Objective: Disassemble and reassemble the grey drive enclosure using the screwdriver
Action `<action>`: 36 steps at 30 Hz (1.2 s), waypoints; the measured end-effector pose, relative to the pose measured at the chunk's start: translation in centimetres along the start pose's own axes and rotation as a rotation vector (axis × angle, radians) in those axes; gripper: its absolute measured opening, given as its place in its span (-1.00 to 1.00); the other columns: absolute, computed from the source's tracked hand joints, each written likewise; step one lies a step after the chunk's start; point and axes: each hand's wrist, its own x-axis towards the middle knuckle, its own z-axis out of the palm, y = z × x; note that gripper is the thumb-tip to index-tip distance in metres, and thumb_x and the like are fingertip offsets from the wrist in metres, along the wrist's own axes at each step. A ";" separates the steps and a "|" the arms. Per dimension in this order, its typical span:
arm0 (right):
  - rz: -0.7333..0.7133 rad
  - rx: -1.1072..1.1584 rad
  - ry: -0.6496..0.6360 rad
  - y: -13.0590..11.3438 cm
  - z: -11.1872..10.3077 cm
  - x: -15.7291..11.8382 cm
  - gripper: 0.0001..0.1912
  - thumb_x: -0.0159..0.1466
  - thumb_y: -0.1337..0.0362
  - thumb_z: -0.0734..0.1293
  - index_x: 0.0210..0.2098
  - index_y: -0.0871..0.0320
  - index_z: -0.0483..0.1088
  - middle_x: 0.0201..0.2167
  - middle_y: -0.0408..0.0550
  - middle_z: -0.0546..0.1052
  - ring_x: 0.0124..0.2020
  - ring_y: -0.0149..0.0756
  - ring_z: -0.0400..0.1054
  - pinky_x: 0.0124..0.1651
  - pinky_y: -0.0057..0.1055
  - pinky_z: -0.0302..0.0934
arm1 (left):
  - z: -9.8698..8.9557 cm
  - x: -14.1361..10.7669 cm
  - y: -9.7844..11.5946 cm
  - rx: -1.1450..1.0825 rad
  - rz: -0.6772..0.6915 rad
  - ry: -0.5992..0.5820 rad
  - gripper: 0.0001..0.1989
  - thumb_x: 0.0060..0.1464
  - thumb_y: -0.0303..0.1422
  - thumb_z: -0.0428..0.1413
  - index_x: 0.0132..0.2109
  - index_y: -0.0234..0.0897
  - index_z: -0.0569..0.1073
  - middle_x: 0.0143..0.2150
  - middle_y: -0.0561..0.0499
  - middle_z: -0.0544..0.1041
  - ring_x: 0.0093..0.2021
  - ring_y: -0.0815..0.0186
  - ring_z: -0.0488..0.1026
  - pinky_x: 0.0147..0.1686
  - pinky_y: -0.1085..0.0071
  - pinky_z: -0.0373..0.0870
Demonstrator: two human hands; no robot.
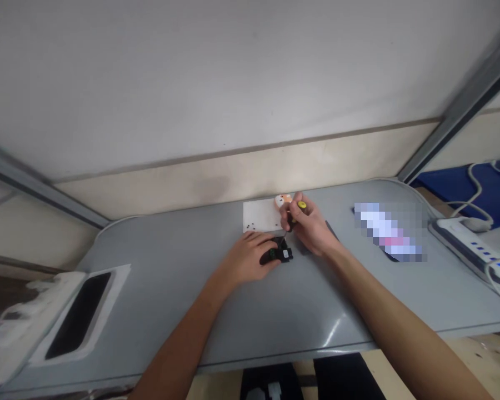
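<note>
My left hand grips a small black device with a green patch and a light square on it, holding it down on the grey table. In my right hand is a screwdriver with a yellow and black handle. Its thin shaft points down at the device's upper part; whether the tip sits in a screw is too small to tell. Just behind the hands lies a white sheet with several tiny dark bits, probably screws, on it. A small orange and white figure rests at the sheet's right end.
A flat dark object lies partly hidden behind my right wrist. Further right are a phone, blurred out, and a white power strip with cables. A black slab on white paper lies at the left. A wall closes the back.
</note>
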 end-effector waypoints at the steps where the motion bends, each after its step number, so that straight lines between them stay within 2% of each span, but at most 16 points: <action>1: -0.010 -0.018 0.016 0.2 0.0 0.1 -0.54 0.28 -0.07 0.47 -0.36 0.04 0.16 -0.47 -0.25 0.27 -0.52 -0.44 0.10 -0.41 -0.39 0.04 | 0.0 0.0 0.0 0.000 -0.002 0.000 -0.80 0.23 -0.28 0.24 -0.01 -0.16 0.56 0.18 -0.06 0.57 0.15 0.11 0.52 0.22 0.05 0.36; 4: -0.032 0.000 0.037 0.5 -0.1 0.4 -0.57 0.32 -0.18 0.36 -0.28 0.03 0.28 -0.53 -0.28 0.13 -0.55 -0.42 -0.04 -0.46 -0.39 -0.04 | 0.0 0.0 0.0 -0.004 -0.005 -0.001 -0.80 0.22 -0.28 0.25 -0.01 -0.16 0.56 0.16 -0.06 0.58 0.13 0.11 0.53 0.21 0.06 0.37; 6: -0.008 0.056 0.021 0.5 -0.1 0.6 -0.56 0.37 -0.21 0.27 -0.15 0.04 0.39 -0.49 -0.23 0.17 -0.52 -0.39 0.03 -0.44 -0.38 0.02 | -0.1 0.1 0.0 -0.006 -0.006 -0.003 -0.79 0.22 -0.28 0.25 -0.01 -0.15 0.57 0.16 -0.05 0.58 0.14 0.11 0.52 0.21 0.06 0.37; 8: 0.016 0.072 0.012 0.3 -0.3 0.6 -0.58 0.38 -0.16 0.27 -0.10 0.05 0.44 -0.43 -0.17 0.27 -0.46 -0.36 0.15 -0.38 -0.35 0.11 | -0.1 0.1 0.1 -0.003 -0.004 -0.002 -0.80 0.23 -0.27 0.24 -0.01 -0.15 0.57 0.16 -0.04 0.58 0.14 0.12 0.52 0.22 0.06 0.37; 10: 0.014 0.041 0.014 0.0 -0.4 0.5 -0.65 0.33 -0.09 0.36 -0.21 0.07 0.43 -0.36 -0.12 0.35 -0.39 -0.33 0.26 -0.33 -0.34 0.17 | -0.2 0.1 0.1 0.004 0.000 0.002 -0.80 0.24 -0.28 0.24 -0.01 -0.15 0.57 0.17 -0.04 0.57 0.14 0.12 0.52 0.22 0.06 0.37; 12: 0.011 0.026 0.018 -0.2 -0.4 0.3 -0.64 0.27 -0.04 0.45 -0.34 0.08 0.33 -0.31 -0.11 0.41 -0.37 -0.34 0.31 -0.31 -0.34 0.19 | -0.2 0.1 0.1 0.007 0.000 0.003 -0.80 0.24 -0.28 0.25 0.00 -0.15 0.57 0.17 -0.04 0.57 0.14 0.12 0.52 0.22 0.06 0.37; 14: 0.017 0.016 0.031 -0.2 -0.4 0.1 -0.56 0.26 -0.04 0.47 -0.39 0.06 0.21 -0.36 -0.16 0.40 -0.44 -0.38 0.27 -0.35 -0.36 0.15 | -0.2 0.1 0.1 0.005 -0.004 -0.003 -0.80 0.24 -0.29 0.25 0.00 -0.14 0.58 0.17 -0.04 0.58 0.14 0.11 0.52 0.22 0.06 0.37; 16: 0.000 -0.042 0.054 0.0 -0.2 0.1 -0.52 0.28 -0.08 0.45 -0.39 0.05 0.15 -0.47 -0.23 0.32 -0.53 -0.42 0.16 -0.41 -0.38 0.08 | -0.3 0.1 0.1 -0.001 -0.007 -0.010 -0.79 0.24 -0.29 0.25 0.01 -0.14 0.58 0.16 -0.04 0.58 0.13 0.12 0.53 0.22 0.06 0.37; 19: -0.039 -0.082 0.064 0.2 0.0 0.3 -0.55 0.32 -0.21 0.35 -0.32 0.03 0.26 -0.52 -0.25 0.19 -0.54 -0.40 0.07 -0.45 -0.38 0.03 | -0.3 0.1 0.2 0.000 -0.011 -0.011 -0.79 0.23 -0.28 0.25 0.01 -0.15 0.58 0.15 -0.04 0.58 0.13 0.12 0.52 0.22 0.06 0.37; 22: -0.006 0.033 0.029 0.1 0.0 0.5 -0.54 0.36 -0.23 0.26 -0.17 0.04 0.41 -0.44 -0.18 0.24 -0.49 -0.37 0.14 -0.40 -0.35 0.11 | -0.3 0.1 0.1 0.006 -0.008 -0.010 -0.80 0.22 -0.28 0.26 -0.01 -0.16 0.58 0.15 -0.05 0.58 0.13 0.11 0.52 0.22 0.06 0.37; 24: 0.012 0.069 0.007 0.0 -0.1 0.4 -0.61 0.34 -0.14 0.33 -0.21 0.06 0.43 -0.36 -0.13 0.30 -0.41 -0.36 0.23 -0.32 -0.34 0.18 | -0.3 0.1 0.1 0.006 -0.003 -0.010 -0.80 0.23 -0.29 0.25 -0.01 -0.16 0.58 0.16 -0.05 0.58 0.14 0.11 0.52 0.22 0.06 0.37; 27: 0.017 0.057 0.005 -0.2 -0.2 0.2 -0.60 0.25 -0.07 0.47 -0.36 0.07 0.30 -0.26 -0.11 0.38 -0.33 -0.35 0.31 -0.26 -0.34 0.21 | -0.3 0.1 0.1 0.002 0.000 -0.006 -0.80 0.23 -0.29 0.25 0.00 -0.14 0.58 0.17 -0.05 0.58 0.14 0.11 0.52 0.22 0.04 0.37; 29: 0.017 0.031 0.022 -0.1 -0.3 0.1 -0.52 0.24 -0.09 0.48 -0.38 0.06 0.19 -0.34 -0.16 0.37 -0.42 -0.39 0.25 -0.33 -0.37 0.16 | -0.3 0.1 0.1 -0.004 -0.003 -0.003 -0.80 0.22 -0.29 0.25 -0.01 -0.14 0.58 0.16 -0.05 0.58 0.13 0.11 0.53 0.21 0.04 0.37; 32: -0.011 -0.017 0.050 0.2 -0.1 0.2 -0.50 0.28 -0.14 0.43 -0.38 0.05 0.14 -0.52 -0.27 0.16 -0.56 -0.45 -0.01 -0.46 -0.40 -0.03 | -0.3 0.0 0.2 -0.006 -0.008 0.004 -0.81 0.24 -0.30 0.23 -0.01 -0.14 0.58 0.15 -0.04 0.59 0.12 0.11 0.53 0.20 0.04 0.39; 34: -0.020 0.001 0.050 0.3 0.0 0.4 -0.53 0.33 -0.20 0.34 -0.36 0.04 0.22 -0.53 -0.27 0.09 -0.56 -0.43 -0.06 -0.48 -0.39 -0.07 | -0.3 0.0 0.3 0.000 -0.010 0.006 -0.82 0.24 -0.29 0.22 -0.02 -0.15 0.59 0.15 -0.05 0.59 0.12 0.10 0.53 0.19 0.04 0.39; 36: 0.001 0.044 0.032 0.3 0.1 0.6 -0.56 0.37 -0.22 0.26 -0.26 0.04 0.35 -0.49 -0.21 0.15 -0.52 -0.38 0.02 -0.45 -0.37 0.00 | -0.2 0.0 0.3 0.006 -0.014 0.004 -0.82 0.24 -0.28 0.22 -0.03 -0.15 0.59 0.15 -0.05 0.59 0.12 0.10 0.53 0.19 0.04 0.40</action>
